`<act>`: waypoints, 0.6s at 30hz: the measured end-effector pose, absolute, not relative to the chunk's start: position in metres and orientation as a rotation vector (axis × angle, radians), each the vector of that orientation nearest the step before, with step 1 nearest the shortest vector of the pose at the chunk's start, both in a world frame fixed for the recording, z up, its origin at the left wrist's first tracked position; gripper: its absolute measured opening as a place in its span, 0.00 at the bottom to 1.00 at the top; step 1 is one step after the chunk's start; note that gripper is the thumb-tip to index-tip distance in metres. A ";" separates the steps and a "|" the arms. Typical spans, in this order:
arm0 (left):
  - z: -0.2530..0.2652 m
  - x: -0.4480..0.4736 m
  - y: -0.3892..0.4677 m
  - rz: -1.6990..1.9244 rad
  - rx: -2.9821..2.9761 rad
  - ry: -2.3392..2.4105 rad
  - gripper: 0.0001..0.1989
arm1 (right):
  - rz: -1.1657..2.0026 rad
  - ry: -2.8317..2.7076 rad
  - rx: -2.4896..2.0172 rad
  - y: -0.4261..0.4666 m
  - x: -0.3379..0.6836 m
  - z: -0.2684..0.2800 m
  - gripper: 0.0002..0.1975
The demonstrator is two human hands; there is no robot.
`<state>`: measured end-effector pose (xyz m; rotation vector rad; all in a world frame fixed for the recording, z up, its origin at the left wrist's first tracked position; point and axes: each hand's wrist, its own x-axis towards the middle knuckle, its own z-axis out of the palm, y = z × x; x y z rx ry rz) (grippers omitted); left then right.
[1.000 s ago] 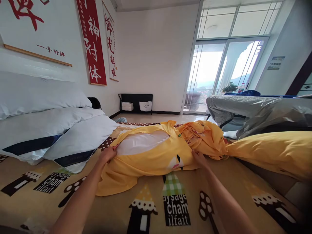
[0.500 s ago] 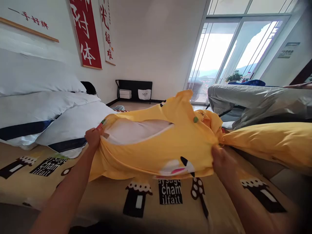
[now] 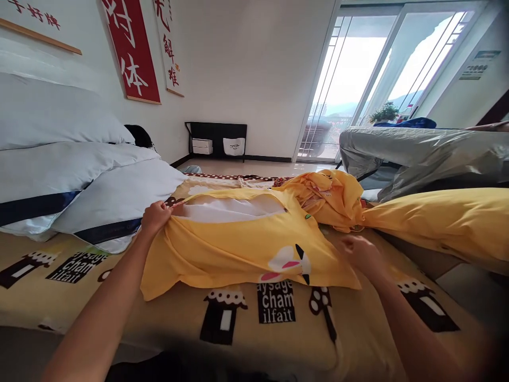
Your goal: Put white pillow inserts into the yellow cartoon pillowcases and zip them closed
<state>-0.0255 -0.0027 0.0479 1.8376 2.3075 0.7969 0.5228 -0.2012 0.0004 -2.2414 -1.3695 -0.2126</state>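
A yellow pillowcase point(image 3: 226, 249) with a cartoon face print lies spread across the bed, its long opening facing up. White fabric point(image 3: 234, 208) shows inside that opening. My left hand point(image 3: 156, 217) is closed on the left end of the opening's edge and lifts it slightly. Beside the right edge of the pillowcase hovers my right hand point(image 3: 363, 257), its fingers curled with no cloth visibly gripped. Past it sits a crumpled bundle of yellow cloth point(image 3: 332, 199), touching the pillowcase's far right side.
White pillows point(image 3: 131, 196) with dark blue bands are stacked at left. A plump yellow cushion point(image 3: 441, 217) lies at right. Beneath everything is a tan patterned bed cover point(image 3: 170, 323). Behind at right stands a plastic-covered table point(image 3: 417, 143); a black rack point(image 3: 217, 130) is by the far wall.
The pillowcase has dropped from a raised, stretched position to lie flatter on the bed. My right hand has come away from its right edge, while my left hand keeps hold of the opening.
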 end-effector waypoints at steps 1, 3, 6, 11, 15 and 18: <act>0.047 -0.023 -0.001 0.766 1.841 2.316 0.14 | -0.252 -1.343 -2.205 -0.193 0.518 0.008 0.12; 0.046 -0.016 0.003 0.705 1.867 2.311 0.19 | -0.273 -1.325 -2.140 -0.173 0.498 0.026 0.15; 0.040 -0.007 0.008 0.592 1.943 2.252 0.17 | -0.140 -1.524 -2.152 -0.137 0.447 0.049 0.22; 0.028 -0.003 0.004 0.465 2.025 2.211 0.19 | -0.127 -1.547 -2.294 -0.087 0.380 0.053 0.26; 0.029 -0.004 -0.003 0.480 1.978 2.253 0.18 | -0.059 -1.499 -2.462 -0.070 0.375 0.058 0.19; 0.051 -0.005 -0.013 0.639 1.928 2.305 0.17 | -0.120 -1.620 -2.425 -0.078 0.389 0.087 0.16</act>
